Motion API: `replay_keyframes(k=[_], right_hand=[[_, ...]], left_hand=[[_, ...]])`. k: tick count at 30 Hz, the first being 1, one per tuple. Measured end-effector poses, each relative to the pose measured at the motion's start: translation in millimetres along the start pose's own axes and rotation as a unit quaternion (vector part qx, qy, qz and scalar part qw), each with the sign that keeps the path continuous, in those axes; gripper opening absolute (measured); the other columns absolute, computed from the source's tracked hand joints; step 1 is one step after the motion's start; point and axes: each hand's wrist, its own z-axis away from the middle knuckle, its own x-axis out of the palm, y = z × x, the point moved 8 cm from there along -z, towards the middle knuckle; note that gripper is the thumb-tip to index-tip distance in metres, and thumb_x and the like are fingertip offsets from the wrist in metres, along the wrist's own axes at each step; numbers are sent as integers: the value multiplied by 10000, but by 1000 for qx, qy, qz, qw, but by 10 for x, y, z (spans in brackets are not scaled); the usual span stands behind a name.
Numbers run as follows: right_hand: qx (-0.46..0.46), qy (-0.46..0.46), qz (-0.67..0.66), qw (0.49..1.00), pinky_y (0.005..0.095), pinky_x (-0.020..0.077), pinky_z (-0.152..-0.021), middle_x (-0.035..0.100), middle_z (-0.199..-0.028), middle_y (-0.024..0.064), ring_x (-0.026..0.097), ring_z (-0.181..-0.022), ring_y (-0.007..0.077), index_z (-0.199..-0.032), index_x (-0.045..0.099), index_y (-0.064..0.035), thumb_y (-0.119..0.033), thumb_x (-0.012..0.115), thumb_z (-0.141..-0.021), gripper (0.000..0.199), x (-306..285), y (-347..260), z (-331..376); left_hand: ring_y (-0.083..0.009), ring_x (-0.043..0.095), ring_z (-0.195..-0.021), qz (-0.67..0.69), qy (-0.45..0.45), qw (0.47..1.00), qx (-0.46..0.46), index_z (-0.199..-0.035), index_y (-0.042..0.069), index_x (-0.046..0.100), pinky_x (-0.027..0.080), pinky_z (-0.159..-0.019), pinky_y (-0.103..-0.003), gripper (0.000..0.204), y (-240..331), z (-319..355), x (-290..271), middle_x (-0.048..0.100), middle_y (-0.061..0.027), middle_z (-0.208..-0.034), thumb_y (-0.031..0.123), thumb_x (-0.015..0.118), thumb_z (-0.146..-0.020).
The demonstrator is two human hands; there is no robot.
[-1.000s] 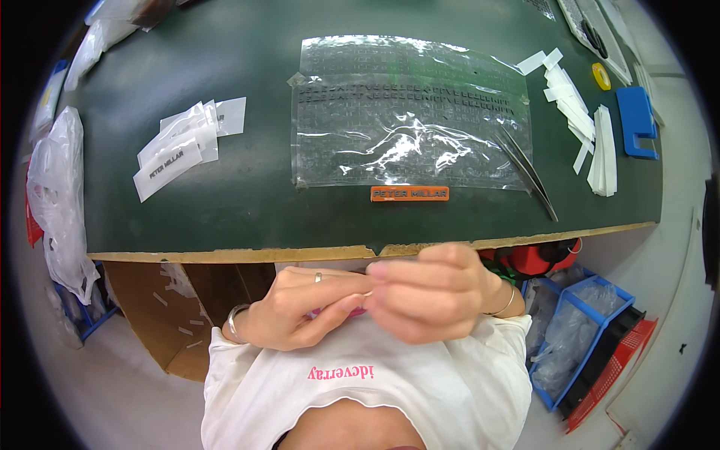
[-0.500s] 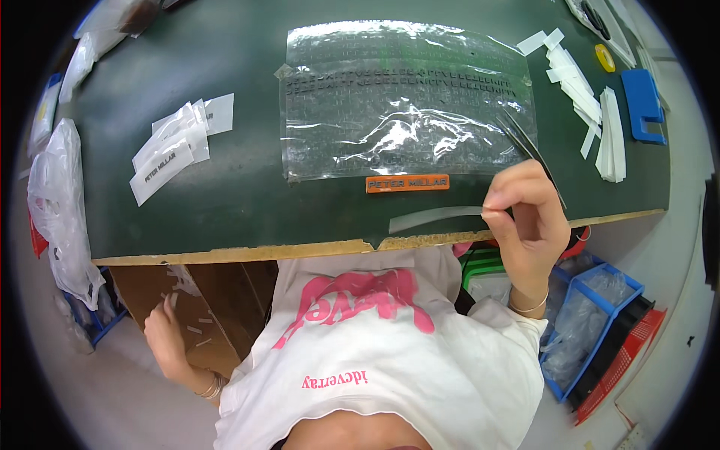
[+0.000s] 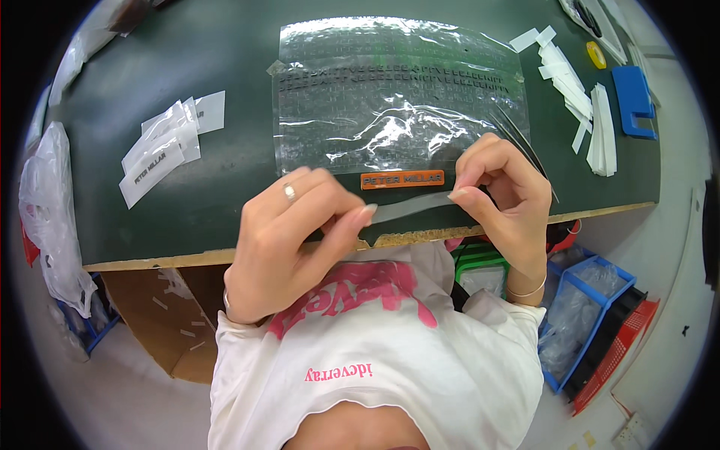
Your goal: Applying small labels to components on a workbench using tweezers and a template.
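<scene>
A narrow translucent strip (image 3: pixel 412 207) is stretched between my two hands, just above the front edge of the green table. My left hand (image 3: pixel 296 236) pinches its left end between thumb and forefinger. At the right end, my right hand (image 3: pixel 501 191) pinches it the same way. Right behind the strip lies a small orange plate (image 3: pixel 403 179) with raised dark letters. Beyond that, a clear plastic sheet (image 3: pixel 337 142) carries rows of dark letters. Metal tweezers (image 3: pixel 525 139) rest on the sheet's right side, partly behind my right hand.
Several printed transparent labels (image 3: pixel 154 166) are piled at the left. White paper strips (image 3: pixel 570 94), yellow tape (image 3: pixel 595 55) and a blue tape dispenser (image 3: pixel 634 101) lie at the right. Below the table stand a cardboard box (image 3: pixel 150 307) and a blue crate (image 3: pixel 600 296). A plastic bag (image 3: pixel 52 217) hangs at the left edge.
My left hand has come up from over the cardboard box and taken hold of the strip's left end. My right hand keeps its pinch, and the view has shifted slightly.
</scene>
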Motion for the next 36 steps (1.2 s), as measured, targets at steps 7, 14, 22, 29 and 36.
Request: replay_keyframes(k=[7,14,22,29,36], right_hand=[[-4,101,198,975,234,392,-490,554,-767,8,457,-550,59,-830,601,0,-27,773,-806,175,40,-46,10],[-30,185,183,965,243,409,-503,556,-760,42,507,-593,110,-788,604,-23,-5,767,-794,163,44,-155,22],[-152,108,302,935,252,451,-631,595,-884,61,577,-767,143,-957,658,-46,18,758,-796,201,-206,-256,44],[51,348,670,654,334,494,-743,632,-965,136,623,-778,250,-1029,658,2,-191,706,-885,245,-1765,-314,147],[86,346,565,744,345,502,-720,632,-936,145,628,-760,237,-946,669,30,-174,663,-917,206,-2099,79,369]], left_hand=[[-213,520,-598,-190,63,980,8,-742,55,527,448,-526,-342,197,-17,-61,119,494,-55,-691,55,722,-777],[-208,517,-650,-320,61,945,15,-730,69,475,458,-549,-343,243,-5,-92,205,479,-56,-715,80,710,-790],[-257,502,-675,-289,46,953,76,-800,31,530,456,-596,-360,178,75,13,187,487,-107,-770,3,701,-757],[-250,535,-673,-224,73,963,129,-882,-4,597,458,-563,-335,195,120,168,108,539,-103,-803,-60,694,-723],[-220,605,-630,3,118,973,200,-885,-37,651,469,-486,-266,191,264,434,58,583,-80,-782,-76,688,-701]])
